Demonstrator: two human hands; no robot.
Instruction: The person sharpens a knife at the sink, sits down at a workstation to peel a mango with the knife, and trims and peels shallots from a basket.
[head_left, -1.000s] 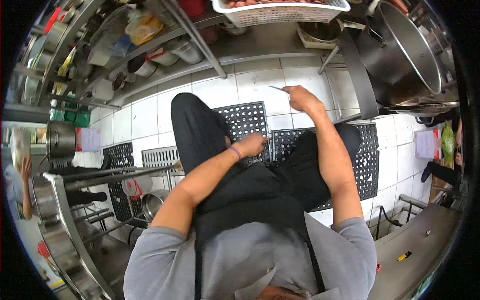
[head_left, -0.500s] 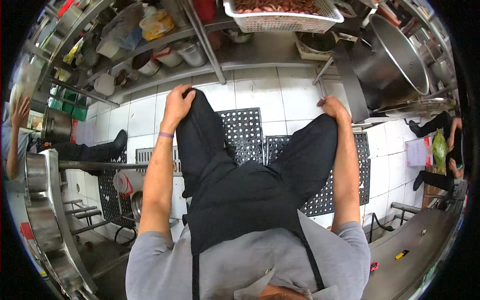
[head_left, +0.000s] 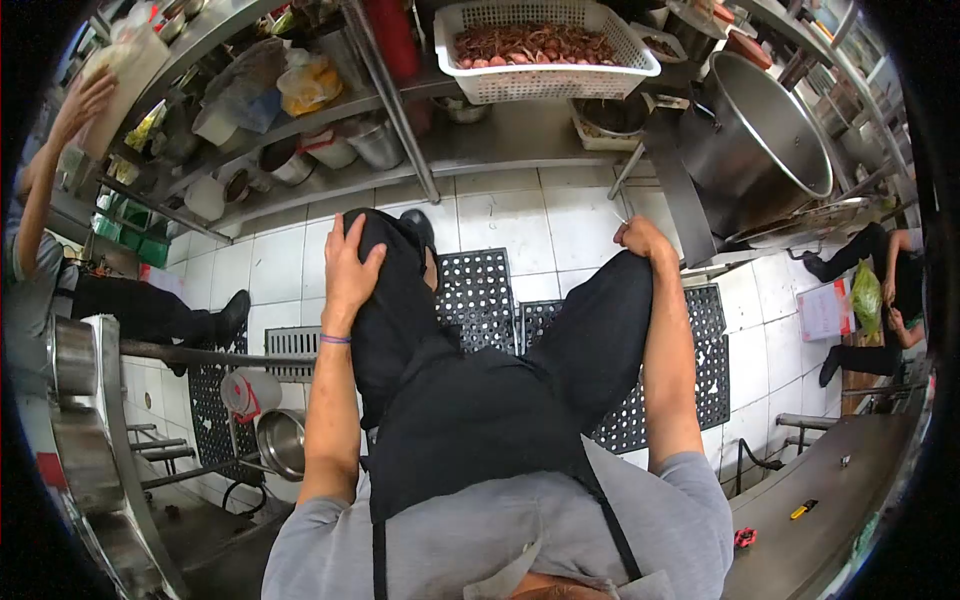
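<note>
- Shirt (head_left: 480, 522): grey, short-sleeved, with a turned-down collar (head_left: 498, 582) in matching cloth; light creasing across the chest.
- Sleeves (head_left: 690, 502): same grey, ending above the elbow; forearms uncovered.
- Apron (head_left: 455, 425): plain black, bib type, with narrow black shoulder straps (head_left: 379, 550).
- Trousers (head_left: 598, 325): black, loose cut, folded at the knees.
- Left hand (head_left: 350, 268): thin purple band (head_left: 335, 340) around the wrist.
- Shoe (head_left: 420, 232): black, smooth-surfaced, partly hidden.

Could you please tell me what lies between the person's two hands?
In the head view, between the left hand and the right hand lie the black-trousered knees, with a perforated black mat and white floor tiles showing between them.
</note>
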